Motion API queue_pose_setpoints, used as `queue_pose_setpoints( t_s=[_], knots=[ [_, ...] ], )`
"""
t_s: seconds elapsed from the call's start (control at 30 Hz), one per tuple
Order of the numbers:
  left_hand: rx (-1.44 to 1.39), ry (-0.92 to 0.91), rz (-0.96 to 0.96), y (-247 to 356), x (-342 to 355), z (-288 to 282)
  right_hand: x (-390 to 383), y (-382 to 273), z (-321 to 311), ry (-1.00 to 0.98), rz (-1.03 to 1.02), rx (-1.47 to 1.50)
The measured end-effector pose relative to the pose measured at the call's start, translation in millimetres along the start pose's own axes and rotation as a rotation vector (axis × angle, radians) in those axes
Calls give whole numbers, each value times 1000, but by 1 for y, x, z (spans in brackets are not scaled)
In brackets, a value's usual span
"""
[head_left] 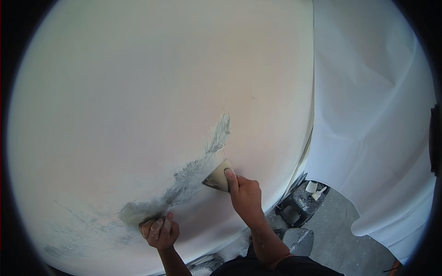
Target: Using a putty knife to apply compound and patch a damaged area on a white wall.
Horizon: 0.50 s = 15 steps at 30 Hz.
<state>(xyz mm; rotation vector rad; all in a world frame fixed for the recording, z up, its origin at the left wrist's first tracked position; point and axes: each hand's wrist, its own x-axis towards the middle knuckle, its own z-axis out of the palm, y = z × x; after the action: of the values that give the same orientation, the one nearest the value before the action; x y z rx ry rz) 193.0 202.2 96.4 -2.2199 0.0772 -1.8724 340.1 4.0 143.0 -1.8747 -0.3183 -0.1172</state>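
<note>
A large, gently curved off-white panel (pixel 152 92) fills most of the head view. Grey streaks of smeared filler (pixel 191 172) run diagonally across its lower middle. My right hand (pixel 246 195) grips a cream putty spreader (pixel 218 176) with a dark edge, thumb laid along it, close to the right of the streaks. Lower left, my left hand (pixel 160 231) has curled, powder-marked fingers around a pale flat piece (pixel 134 213) against the panel. That piece blends into the dusty surface, so its exact kind is hard to make out.
White sheeting (pixel 363 92) hangs to the right of the panel. Below it, a dark step stool (pixel 301 204) carries a white cup (pixel 311 186) and a small white tool (pixel 318 193). Another dark speckled stool top (pixel 298 241) stands nearer, on the grey floor (pixel 338 230).
</note>
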Motion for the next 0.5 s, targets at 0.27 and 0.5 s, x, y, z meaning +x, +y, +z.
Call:
queue_pose_setpoints(
  t_s=[0.27,0.5],
  knots=[
    [-32,11,-4,-3,-5,-3,-14,17,0,-54,51,2],
    [-37,-5,0,-4,-3,-3,-25,41,-4,-192,-162,244]
  ],
)
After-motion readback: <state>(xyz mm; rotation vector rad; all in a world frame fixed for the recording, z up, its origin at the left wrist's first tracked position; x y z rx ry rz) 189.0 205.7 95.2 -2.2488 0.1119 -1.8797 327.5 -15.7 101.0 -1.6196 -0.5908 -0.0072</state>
